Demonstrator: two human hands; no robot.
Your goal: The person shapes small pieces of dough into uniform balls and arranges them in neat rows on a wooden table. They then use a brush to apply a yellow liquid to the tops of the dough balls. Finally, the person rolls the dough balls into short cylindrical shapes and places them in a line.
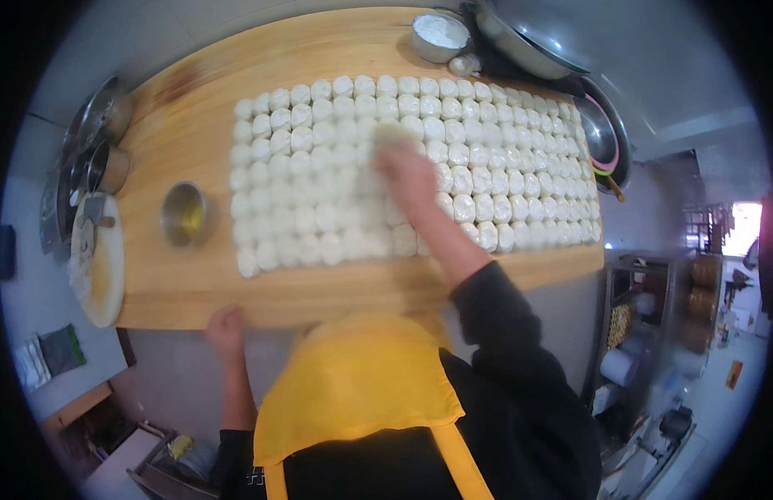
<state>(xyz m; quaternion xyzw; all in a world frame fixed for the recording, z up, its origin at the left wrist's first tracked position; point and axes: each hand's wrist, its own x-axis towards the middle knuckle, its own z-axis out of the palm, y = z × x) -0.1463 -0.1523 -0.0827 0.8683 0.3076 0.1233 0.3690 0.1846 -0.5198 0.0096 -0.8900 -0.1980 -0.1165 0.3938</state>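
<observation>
Rows of white dough pieces (463, 179) lie close together on a wooden worktop (193, 281), many with a wet shine. Over the middle of the rows is my right hand (408, 178), blurred by motion, its fingers curled around a pale object, perhaps a brush (396, 134), whose kind is too blurred to settle. My left hand (226, 328) rests at the worktop's front edge, fingers closed, with nothing seen in it. Left of the dough stands a metal bowl (184, 214) holding some yellow liquid.
At the back stands a metal bowl of white powder (441, 32), beside a large metal basin (530, 47). More metal bowls (108, 165) and a round white board (102, 269) with a scraper-like tool line the left edge. A pink-rimmed basin (599, 134) is at the right end.
</observation>
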